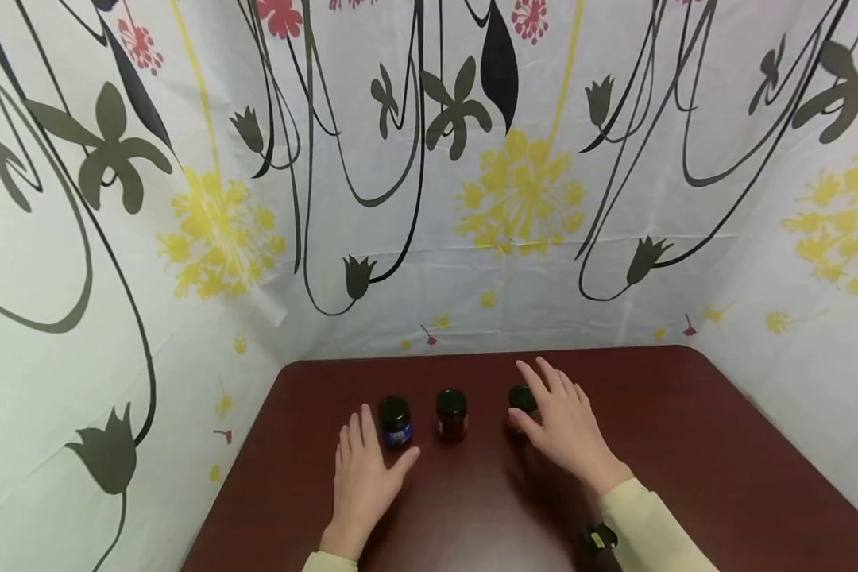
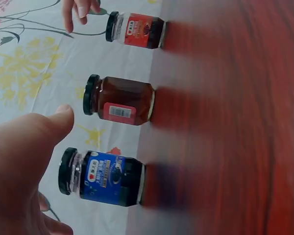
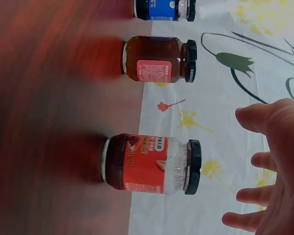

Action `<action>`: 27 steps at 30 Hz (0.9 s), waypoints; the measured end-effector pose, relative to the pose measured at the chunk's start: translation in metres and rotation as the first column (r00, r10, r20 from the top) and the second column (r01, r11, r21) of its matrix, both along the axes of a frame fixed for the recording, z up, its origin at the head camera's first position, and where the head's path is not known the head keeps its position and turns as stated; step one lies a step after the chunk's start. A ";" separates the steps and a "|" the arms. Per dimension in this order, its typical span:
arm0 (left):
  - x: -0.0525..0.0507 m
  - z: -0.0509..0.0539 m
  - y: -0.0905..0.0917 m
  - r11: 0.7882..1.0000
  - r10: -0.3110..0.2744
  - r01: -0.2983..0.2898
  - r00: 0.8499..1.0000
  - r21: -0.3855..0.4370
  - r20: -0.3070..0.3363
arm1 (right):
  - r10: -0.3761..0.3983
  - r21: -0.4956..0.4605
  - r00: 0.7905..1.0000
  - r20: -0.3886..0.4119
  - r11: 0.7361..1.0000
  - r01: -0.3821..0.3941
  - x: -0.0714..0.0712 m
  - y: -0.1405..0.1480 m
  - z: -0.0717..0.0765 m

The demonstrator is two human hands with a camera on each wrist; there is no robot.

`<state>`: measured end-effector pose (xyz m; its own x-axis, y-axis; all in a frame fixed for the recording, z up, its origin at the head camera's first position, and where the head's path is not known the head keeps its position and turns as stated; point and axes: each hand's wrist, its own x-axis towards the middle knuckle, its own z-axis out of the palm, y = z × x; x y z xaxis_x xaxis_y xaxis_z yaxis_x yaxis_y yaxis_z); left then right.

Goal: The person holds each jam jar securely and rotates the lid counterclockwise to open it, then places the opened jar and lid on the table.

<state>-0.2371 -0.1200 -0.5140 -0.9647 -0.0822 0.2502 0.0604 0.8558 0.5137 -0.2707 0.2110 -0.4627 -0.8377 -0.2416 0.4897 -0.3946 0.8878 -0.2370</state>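
Blue-labelled jar [image 1: 396, 425] and red-labelled jar [image 3: 146, 164] are spaced at 9 and 3 o'clock of middle jar [image 1: 452, 416], likely for finger clearance; left hand [image 1: 363, 481], right hand [image 1: 568, 427] held wide, empty.

Soft light makes the cloth [image 1: 429, 199] beyond the left hand [image 1: 365, 481] and right hand [image 1: 572, 437] look bright. The dark surface [image 1: 465, 516] has a pale shine between them and a soft shadow under the right hand. The head view is mostly clear; both wrist views look dimmer, with the surface smeary.
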 end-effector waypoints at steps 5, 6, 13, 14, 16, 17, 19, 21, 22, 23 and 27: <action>-0.007 -0.003 -0.004 0.993 0.009 -0.014 0.999 0.118 0.039 | 0.033 0.025 0.999 0.009 0.999 -0.033 -0.009 -0.006 0.012; -0.009 -0.003 -0.005 0.991 0.010 -0.015 0.999 0.135 0.040 | 0.042 0.035 0.999 0.009 0.999 -0.042 -0.012 -0.008 0.015; -0.018 -0.014 -0.017 0.961 -0.001 -0.009 0.999 0.277 0.035 | 0.102 0.114 0.994 0.028 0.988 -0.104 -0.032 -0.026 0.026; -0.018 -0.017 -0.018 0.950 -0.007 -0.004 0.999 0.311 0.034 | 0.107 0.124 0.994 0.029 0.986 -0.110 -0.033 -0.028 0.026; -0.019 -0.021 -0.018 0.928 -0.017 0.007 1.000 0.373 0.023 | 0.117 0.147 0.993 0.031 0.982 -0.120 -0.034 -0.032 0.026; -0.020 -0.024 -0.018 0.919 -0.022 0.014 1.000 0.395 0.016 | 0.120 0.161 0.992 0.029 0.979 -0.123 -0.034 -0.034 0.026; -0.022 -0.028 -0.019 0.911 -0.027 0.017 0.999 0.412 0.018 | 0.126 0.192 0.992 0.029 0.973 -0.129 -0.033 -0.036 0.026; -0.023 -0.031 -0.020 0.910 -0.032 0.019 0.999 0.414 0.025 | 0.132 0.224 0.991 0.032 0.965 -0.136 -0.032 -0.039 0.025; -0.024 -0.032 -0.020 0.910 -0.036 0.020 0.999 0.415 0.030 | 0.135 0.242 0.990 0.032 0.960 -0.139 -0.032 -0.040 0.024; -0.025 -0.033 -0.021 0.909 -0.039 0.021 0.999 0.416 0.033 | 0.138 0.257 0.990 0.035 0.956 -0.142 -0.032 -0.042 0.024; -0.028 -0.035 -0.020 0.901 -0.045 0.033 0.999 0.432 0.018 | 0.159 0.299 0.987 0.030 0.940 -0.161 -0.030 -0.050 0.021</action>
